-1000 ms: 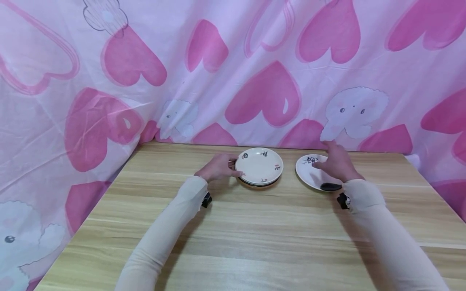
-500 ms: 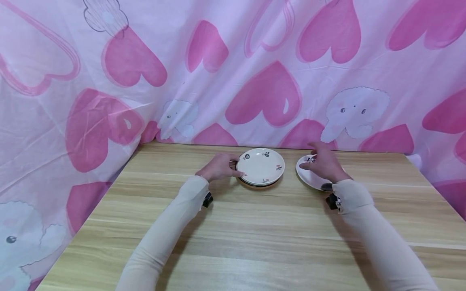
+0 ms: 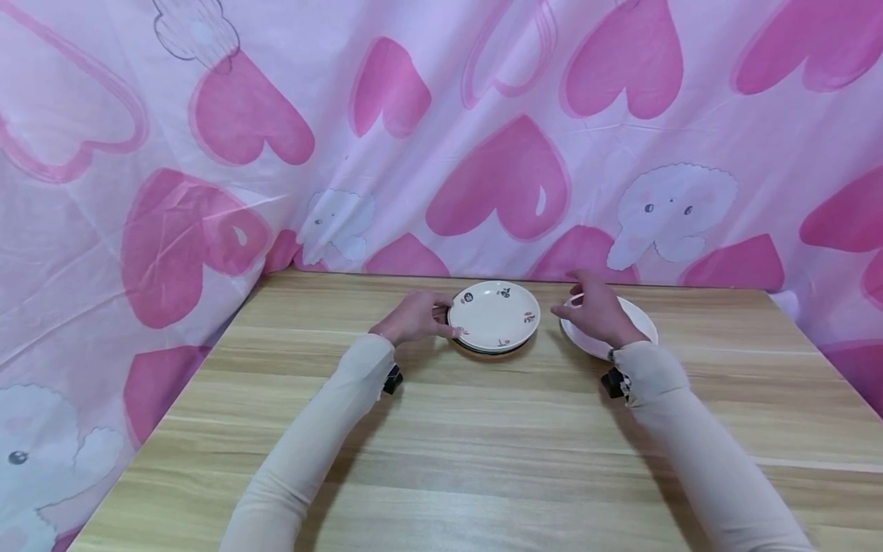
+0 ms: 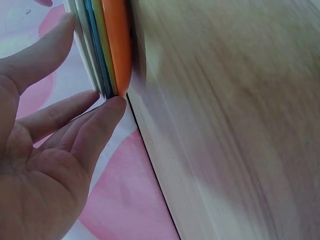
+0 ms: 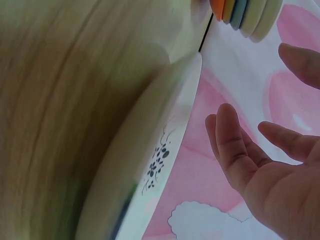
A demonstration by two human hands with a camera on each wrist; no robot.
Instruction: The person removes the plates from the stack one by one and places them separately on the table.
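Note:
A stack of plates (image 3: 493, 316) lies near the table's back edge, its top plate white with small dark and red motifs. Below it, the left wrist view shows blue-grey and yellow rims and an orange plate (image 4: 118, 45) at the bottom. My left hand (image 3: 412, 317) touches the stack's left rim with fingertips, fingers mostly straight. A separate white plate (image 3: 640, 316) with a dark flower print lies to the right. My right hand (image 3: 599, 313) hovers over its left part, holding nothing, fingers extended toward the stack; the right wrist view shows it apart from the plate.
The wooden table (image 3: 469, 445) ends at the back against a pink curtain (image 3: 441, 153) with hearts and puppies, which also hangs at the left. A narrow strip of wood separates the stack from the single plate.
My right hand has moved left across the single plate toward the stack, uncovering the plate's right side. My left hand and the stack stay nearly where they were.

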